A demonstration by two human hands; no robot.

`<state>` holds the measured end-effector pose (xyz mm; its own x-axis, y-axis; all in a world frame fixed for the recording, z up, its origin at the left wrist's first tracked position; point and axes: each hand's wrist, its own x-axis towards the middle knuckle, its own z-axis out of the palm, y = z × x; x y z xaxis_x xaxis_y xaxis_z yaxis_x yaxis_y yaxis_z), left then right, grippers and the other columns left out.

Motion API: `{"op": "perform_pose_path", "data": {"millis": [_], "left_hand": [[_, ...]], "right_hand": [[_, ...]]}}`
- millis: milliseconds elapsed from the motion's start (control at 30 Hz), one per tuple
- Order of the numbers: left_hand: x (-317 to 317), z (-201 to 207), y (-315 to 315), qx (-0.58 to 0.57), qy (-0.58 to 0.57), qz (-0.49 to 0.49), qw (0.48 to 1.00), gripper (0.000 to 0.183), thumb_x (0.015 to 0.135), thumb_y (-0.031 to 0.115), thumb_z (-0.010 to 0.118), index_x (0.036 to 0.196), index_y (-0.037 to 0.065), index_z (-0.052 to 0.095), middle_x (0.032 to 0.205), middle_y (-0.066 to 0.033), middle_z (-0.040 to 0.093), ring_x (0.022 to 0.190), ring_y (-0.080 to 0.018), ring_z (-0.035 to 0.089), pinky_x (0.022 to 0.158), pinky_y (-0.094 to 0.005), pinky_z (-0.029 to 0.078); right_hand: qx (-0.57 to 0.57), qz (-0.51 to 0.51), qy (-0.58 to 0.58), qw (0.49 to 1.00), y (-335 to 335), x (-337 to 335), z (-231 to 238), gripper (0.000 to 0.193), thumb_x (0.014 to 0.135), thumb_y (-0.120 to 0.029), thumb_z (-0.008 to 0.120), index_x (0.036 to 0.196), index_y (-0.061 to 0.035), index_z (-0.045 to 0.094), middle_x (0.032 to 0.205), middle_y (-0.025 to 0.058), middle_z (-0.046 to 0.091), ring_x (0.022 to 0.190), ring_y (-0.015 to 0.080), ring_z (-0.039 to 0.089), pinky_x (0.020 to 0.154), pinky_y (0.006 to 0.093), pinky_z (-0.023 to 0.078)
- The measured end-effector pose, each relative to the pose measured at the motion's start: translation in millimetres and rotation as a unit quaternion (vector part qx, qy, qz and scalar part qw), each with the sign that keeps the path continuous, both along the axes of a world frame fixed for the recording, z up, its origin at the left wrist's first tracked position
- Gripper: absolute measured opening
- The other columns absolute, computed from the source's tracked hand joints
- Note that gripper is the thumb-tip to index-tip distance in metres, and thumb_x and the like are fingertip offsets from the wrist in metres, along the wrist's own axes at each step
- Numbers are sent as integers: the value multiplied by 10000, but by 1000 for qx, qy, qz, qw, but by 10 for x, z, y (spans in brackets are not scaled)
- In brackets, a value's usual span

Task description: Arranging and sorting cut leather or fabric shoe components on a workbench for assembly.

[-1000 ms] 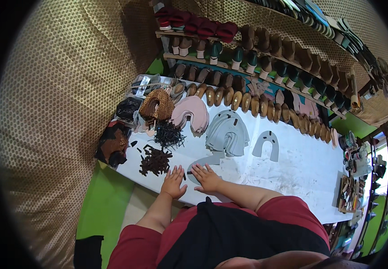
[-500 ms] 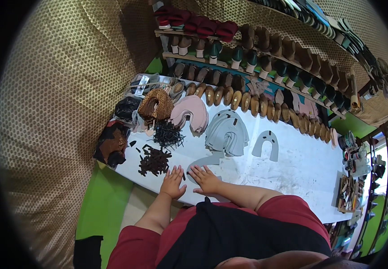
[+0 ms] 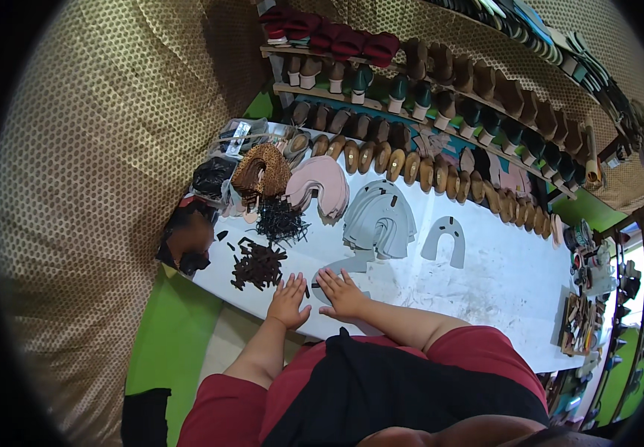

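My left hand (image 3: 288,302) lies flat near the table's front edge, fingers stretched out, just right of a heap of short dark brown strips (image 3: 258,265). A single dark strip lies beside its fingers. My right hand (image 3: 342,294) rests flat with fingers spread on a curved grey shoe-upper piece (image 3: 349,264), covering part of it. Beyond it sits a fanned stack of grey upper pieces (image 3: 376,210) with small dark bits on top. To the right lies one grey arch-shaped piece (image 3: 432,242) with small dark strips on it.
Pink upper pieces (image 3: 319,181), a leopard-print stack (image 3: 261,170) and a tangle of black strips (image 3: 280,220) lie at the left. Wooden shoe lasts (image 3: 396,162) line the table's back, below shelves of shoes (image 3: 441,104). A tool box (image 3: 578,324) stands at the right end.
The view has shifted slightly. Both hands stay flat in almost the same places, the right hand's fingers a little farther forward on the grey piece.
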<state>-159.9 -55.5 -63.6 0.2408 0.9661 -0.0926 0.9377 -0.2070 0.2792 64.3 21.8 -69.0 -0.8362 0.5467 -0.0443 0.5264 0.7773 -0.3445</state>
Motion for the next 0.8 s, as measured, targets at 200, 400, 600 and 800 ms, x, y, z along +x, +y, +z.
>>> {"op": "perform_pose_path", "data": {"millis": [200,400,600,800], "left_hand": [[10,6,0,-1,-4,4,1000,811,829,375,641,1497,7,365,1592,-185,326,1482,-355,292,1211,-521,186],[16,29,24,-3,-3,-1,1000,810,827,367,639,1501,12,362,1593,-183,326,1487,-351,282,1214,-518,178],[8,26,8,-8,-6,5,1000,800,827,361,638,1506,38,367,1601,-174,316,1489,-348,279,1214,-518,177],[42,77,15,-11,-4,9,1000,784,830,350,644,1508,64,375,1602,-156,317,1492,-333,276,1217,-507,179]], "right_hand": [[-19,26,-12,999,75,-63,5,904,916,-622,497,1566,-47,242,1636,165,227,1528,328,171,1193,629,64],[12,-58,-26,998,302,-200,-18,727,902,-440,605,1521,-133,379,1629,139,258,1541,302,145,1113,765,76],[-76,76,-4,994,539,-332,204,377,812,-224,677,1175,-126,658,1172,102,661,1295,318,509,1109,781,88],[-69,125,24,989,612,-173,287,126,767,-195,709,863,-115,690,864,79,675,898,306,661,949,493,493]]}}
